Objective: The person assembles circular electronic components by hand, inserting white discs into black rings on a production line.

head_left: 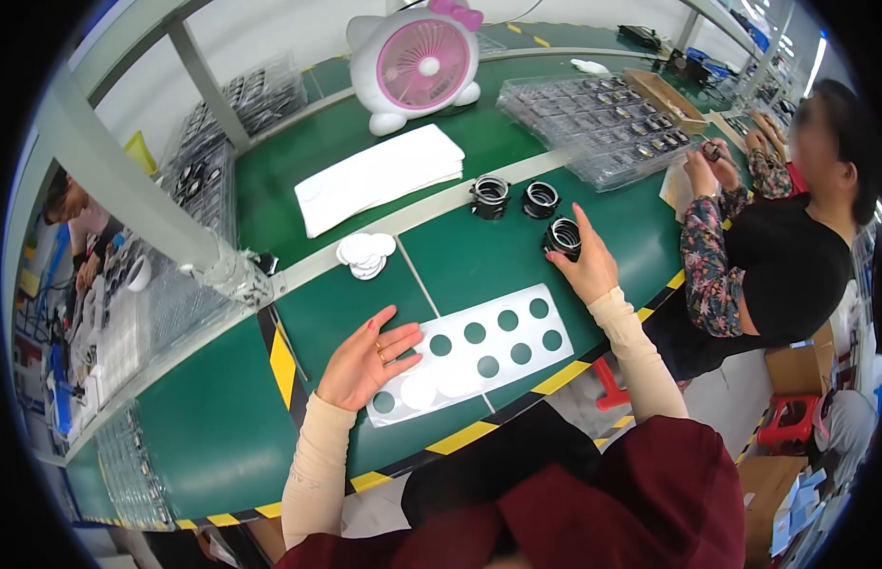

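My right hand [593, 267] has its thumb and fingers around a black ring-shaped part [562, 241] at the right of the green bench. Two similar black ring parts, one at left [490, 197] and one nearer the middle [540, 199], stand just beyond it. My left hand [370, 362] is open, palm turned inward, over the left end of a white sticker sheet [517, 375]. Round cut-outs in the sheet show the green surface; a couple of white discs [419, 390] remain in it. Behind my left hand lies a loose pile of white round discs [366, 254].
A stack of white sheets [382, 178] lies beyond a metal strip, before a pink-and-white fan [424, 64]. Clear trays of parts [597, 123] sit far right. A co-worker [792, 237] handles a small part on the right. Striped tape [465, 437] marks the bench edge.
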`<control>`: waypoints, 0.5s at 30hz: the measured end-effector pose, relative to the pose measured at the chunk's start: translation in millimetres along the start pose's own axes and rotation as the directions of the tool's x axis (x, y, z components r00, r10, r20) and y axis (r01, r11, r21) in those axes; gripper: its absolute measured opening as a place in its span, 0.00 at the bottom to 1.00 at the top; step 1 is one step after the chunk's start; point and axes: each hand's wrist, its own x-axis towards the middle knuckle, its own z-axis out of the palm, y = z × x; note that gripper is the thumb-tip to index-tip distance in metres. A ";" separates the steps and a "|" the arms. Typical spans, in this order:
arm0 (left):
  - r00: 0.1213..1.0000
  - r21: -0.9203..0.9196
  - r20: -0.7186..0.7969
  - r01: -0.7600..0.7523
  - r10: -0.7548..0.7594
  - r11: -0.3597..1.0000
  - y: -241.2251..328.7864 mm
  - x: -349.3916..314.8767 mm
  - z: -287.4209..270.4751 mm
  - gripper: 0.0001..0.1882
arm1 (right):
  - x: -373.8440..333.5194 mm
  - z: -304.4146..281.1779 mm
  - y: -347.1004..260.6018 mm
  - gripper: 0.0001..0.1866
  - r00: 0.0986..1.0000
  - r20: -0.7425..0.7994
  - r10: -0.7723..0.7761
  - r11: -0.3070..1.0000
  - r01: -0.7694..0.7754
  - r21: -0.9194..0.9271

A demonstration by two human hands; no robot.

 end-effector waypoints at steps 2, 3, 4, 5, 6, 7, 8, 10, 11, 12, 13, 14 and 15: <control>1.000 0.022 0.004 -0.001 0.001 1.000 1.4 1.0 2.6 0.24 | 11.9 -6.7 10.3 0.44 0.995 -0.038 0.091 0.995 -0.092 -0.046; 1.000 0.038 -0.010 -0.006 0.006 0.999 1.8 1.3 3.0 0.25 | 12.1 -11.6 13.3 0.44 0.993 -0.061 0.097 0.994 -0.100 -0.052; 1.000 0.031 0.003 -0.005 0.004 1.000 0.3 -0.1 1.9 0.26 | 11.4 -16.6 14.8 0.43 0.979 -0.185 -0.088 0.983 0.056 -0.176; 1.000 0.047 0.021 -0.013 0.012 0.999 2.3 -3.4 0.1 0.26 | 15.1 -19.3 12.0 0.43 0.916 -0.280 -0.288 0.930 0.198 -0.310; 0.999 0.005 0.021 -0.044 0.044 0.999 2.0 -4.9 -3.4 0.25 | 11.2 -26.0 -14.7 0.41 0.904 -0.287 -0.318 0.939 0.260 -0.224; 0.997 -0.036 0.019 -0.069 0.070 0.997 0.9 -5.6 -6.9 0.25 | 5.1 -26.1 -40.0 0.36 0.909 -0.246 -0.336 0.941 0.333 -0.056; 0.995 -0.078 0.031 -0.093 0.095 0.993 1.2 -4.2 -7.9 0.25 | -1.6 -17.4 -50.3 0.32 0.848 -0.243 -0.472 0.879 0.473 -0.057; 0.989 -0.108 -0.080 -0.133 0.125 0.985 4.2 -3.0 6.7 0.23 | -14.4 10.3 -76.0 0.22 0.815 -0.097 -0.571 0.793 0.579 0.189; 0.962 -0.138 -0.220 -0.195 0.162 0.971 4.4 -2.9 11.2 0.21 | -20.3 35.4 -83.5 0.18 0.784 -0.026 -0.620 0.744 0.599 0.296; 0.965 -0.122 -0.207 -0.190 0.162 0.974 4.3 -3.3 -1.5 0.21 | -25.4 51.3 -97.3 0.14 0.743 -0.016 -0.669 0.697 0.634 0.335; 0.985 -0.193 -0.036 -0.173 0.169 0.966 6.1 -3.2 -23.9 0.18 | -28.3 64.5 -109.6 0.10 0.699 -0.009 -0.715 0.646 0.667 0.371; 0.975 -0.261 0.134 -0.137 0.176 0.955 6.8 -1.7 -36.9 0.16 | -28.7 85.2 -114.0 0.07 0.659 0.083 -0.747 0.641 0.682 0.353; 0.975 -0.250 0.146 -0.125 0.165 0.960 5.4 -1.8 -34.8 0.16 | -27.5 103.9 -114.0 0.07 0.616 0.180 -0.767 0.636 0.694 0.337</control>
